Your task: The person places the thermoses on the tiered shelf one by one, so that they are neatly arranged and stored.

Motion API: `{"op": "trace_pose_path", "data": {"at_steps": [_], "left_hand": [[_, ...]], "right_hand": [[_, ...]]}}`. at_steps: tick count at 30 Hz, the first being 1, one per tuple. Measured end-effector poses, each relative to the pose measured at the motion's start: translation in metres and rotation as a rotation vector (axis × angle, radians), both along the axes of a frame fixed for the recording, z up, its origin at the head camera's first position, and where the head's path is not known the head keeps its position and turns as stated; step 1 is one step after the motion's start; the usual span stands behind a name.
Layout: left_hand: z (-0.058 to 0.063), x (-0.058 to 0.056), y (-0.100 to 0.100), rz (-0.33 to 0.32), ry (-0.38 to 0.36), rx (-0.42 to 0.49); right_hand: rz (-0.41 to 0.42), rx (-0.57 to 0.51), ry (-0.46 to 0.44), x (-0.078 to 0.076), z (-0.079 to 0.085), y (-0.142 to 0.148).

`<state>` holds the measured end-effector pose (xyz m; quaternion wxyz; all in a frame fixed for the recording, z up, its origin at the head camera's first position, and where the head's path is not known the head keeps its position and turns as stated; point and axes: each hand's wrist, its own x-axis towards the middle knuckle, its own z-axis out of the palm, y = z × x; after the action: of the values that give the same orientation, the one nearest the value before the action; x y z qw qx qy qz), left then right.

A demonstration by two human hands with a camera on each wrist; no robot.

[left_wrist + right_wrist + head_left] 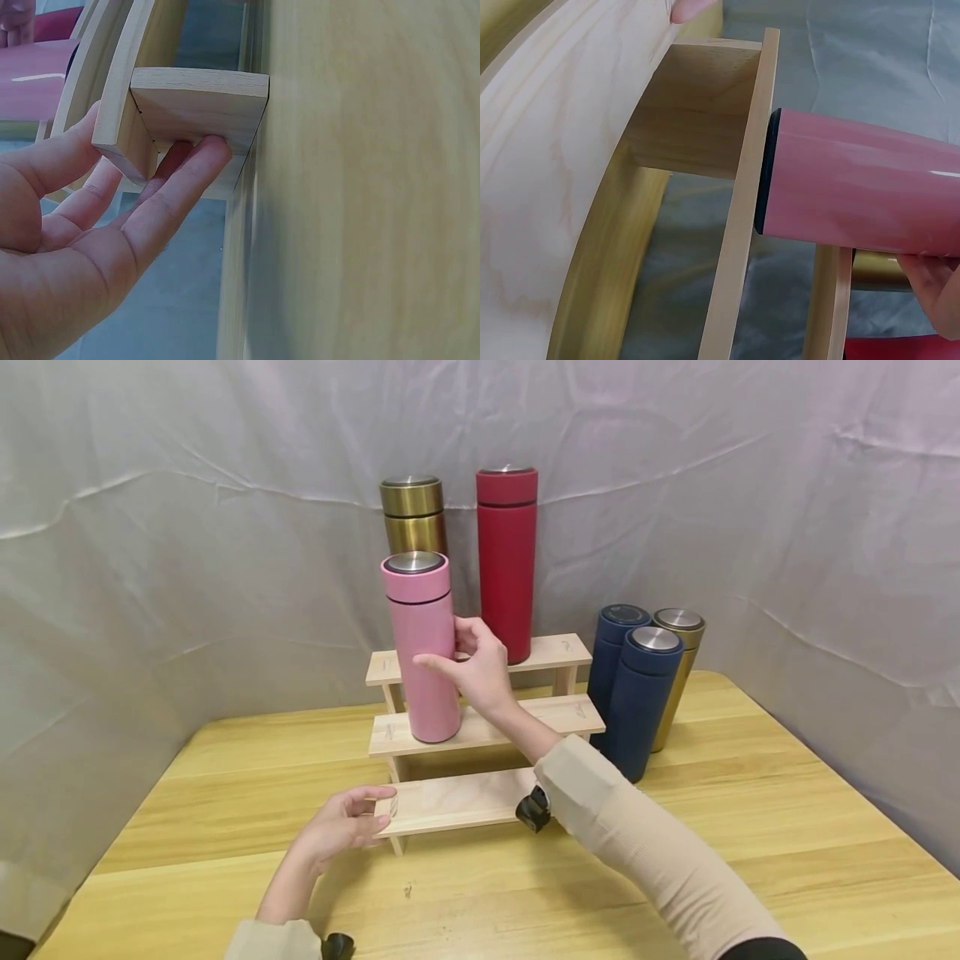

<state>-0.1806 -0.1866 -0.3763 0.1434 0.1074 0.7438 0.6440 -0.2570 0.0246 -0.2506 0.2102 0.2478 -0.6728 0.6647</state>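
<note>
A pink thermos bottle [422, 643] stands upright at the left of the middle step of a three-step wooden display stand [457, 802]. My right hand [483, 672] grips it from the right, thumb across the front and fingers behind. In the right wrist view, the base of the pink bottle [840, 184] meets the middle board. My left hand [337, 822] holds the left end of the lowest step. The left wrist view shows that hand's thumb at the board's edge and its fingers [187, 176] underneath, against the leg.
On the top step stand a red thermos [507, 560] and a gold thermos [415, 527], the latter partly behind the pink one. Two blue thermoses [645, 702] and another gold one [682, 668] stand on the wooden table [750, 827], right of the stand. Grey cloth [225, 568] hangs behind.
</note>
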Motion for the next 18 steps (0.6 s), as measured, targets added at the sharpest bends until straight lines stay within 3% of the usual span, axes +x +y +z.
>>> {"op": "trace_pose_path", "data": {"at_steps": [4,18], "left_hand": [[0.0002,0.0004,0.0004,-0.001,0.002,0.0],[0.0001,0.0009,0.0013,0.001,0.02,-0.018]], "right_hand": [[0.035,0.023,-0.005,-0.0073,-0.0063,-0.0013],[0.032,0.122,-0.031,-0.0049,-0.0061,0.0035]]}}
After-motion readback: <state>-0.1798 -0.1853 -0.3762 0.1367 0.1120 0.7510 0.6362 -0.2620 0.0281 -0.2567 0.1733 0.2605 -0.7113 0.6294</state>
